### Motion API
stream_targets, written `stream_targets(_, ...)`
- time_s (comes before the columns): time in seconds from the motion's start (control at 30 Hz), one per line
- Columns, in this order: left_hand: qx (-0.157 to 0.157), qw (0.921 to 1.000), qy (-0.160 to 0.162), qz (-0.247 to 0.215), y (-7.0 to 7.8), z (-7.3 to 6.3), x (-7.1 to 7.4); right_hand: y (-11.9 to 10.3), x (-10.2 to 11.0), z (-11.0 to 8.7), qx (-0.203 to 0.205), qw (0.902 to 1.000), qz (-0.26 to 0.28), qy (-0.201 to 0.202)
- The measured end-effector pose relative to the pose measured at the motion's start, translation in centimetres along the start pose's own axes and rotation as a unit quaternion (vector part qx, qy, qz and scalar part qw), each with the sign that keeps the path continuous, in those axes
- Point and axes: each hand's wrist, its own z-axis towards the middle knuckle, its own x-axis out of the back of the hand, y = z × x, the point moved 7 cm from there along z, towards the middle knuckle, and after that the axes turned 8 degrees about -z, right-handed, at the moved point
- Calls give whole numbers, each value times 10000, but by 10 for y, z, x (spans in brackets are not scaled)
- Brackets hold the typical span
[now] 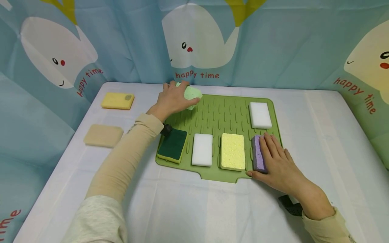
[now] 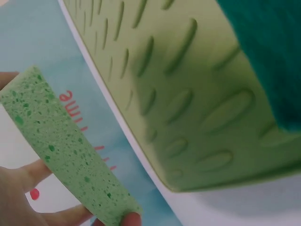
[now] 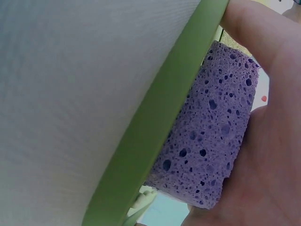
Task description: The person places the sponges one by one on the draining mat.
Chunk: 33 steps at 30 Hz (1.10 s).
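My left hand (image 1: 173, 100) holds a light green sponge (image 1: 193, 93) over the back left corner of a green ridged mat (image 1: 217, 113). In the left wrist view this sponge (image 2: 70, 146) shows its pitted edge, with fingers and thumb around it. At the mat's front right, my right hand (image 1: 279, 165) rests on a purple sponge (image 1: 258, 155), fingers stretched over its top and thumb beside the mat's front edge. The right wrist view shows the purple sponge's porous side (image 3: 207, 127) against the palm, its base at the mat's rim.
Along the mat's front lie a dark green scouring sponge (image 1: 174, 144), a white sponge (image 1: 202, 150) and a yellow sponge (image 1: 232, 152). Another white sponge (image 1: 260, 115) is at the back right. Left of the mat are a yellow sponge (image 1: 118, 101) and a beige one (image 1: 103, 135). A printed curtain (image 1: 130, 44) surrounds the table.
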Motion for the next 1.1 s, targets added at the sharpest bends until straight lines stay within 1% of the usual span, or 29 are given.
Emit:
stream_targets(0.2, -245, 9997, -25, 78, 12, 1, -4, 0, 0, 0, -13, 10000, -2, -61)
stream_targets(0.27, -311, 9994, -84, 83, 14, 1, -6, 0, -1, 0, -22, 10000, -15, -69)
stream_targets(0.33, -350, 9992, -164, 54, 16, 1, -8, 0, -1, 0, -29, 10000, -14, -86)
stream_targets(0.47, -378, 9983, -437, -112, 20, 1, -13, 0, -1, -1, -23, 10000, -14, -92)
stream_targets(0.57, -472, 9966, -626, -246, 25, 1, -17, 0, -1, -1, -20, 9999, -10, -99)
stream_targets(0.67, -585, 9949, -762, -309, 30, 2, -20, 0, -1, -1, -23, 9999, -30, -108)
stream_targets(0.8, -655, 9934, -898, -277, 36, 3, -23, 1, -1, 0, -16, 9999, -31, -120)
stream_targets(0.97, -826, 9915, -973, -239, 44, 1, -26, 1, -1, -1, -14, 9999, -4, -119)
stream_targets(1.1, -990, 9903, -950, -214, 50, 1, -29, 1, -1, -1, -24, 9999, 13, -126)
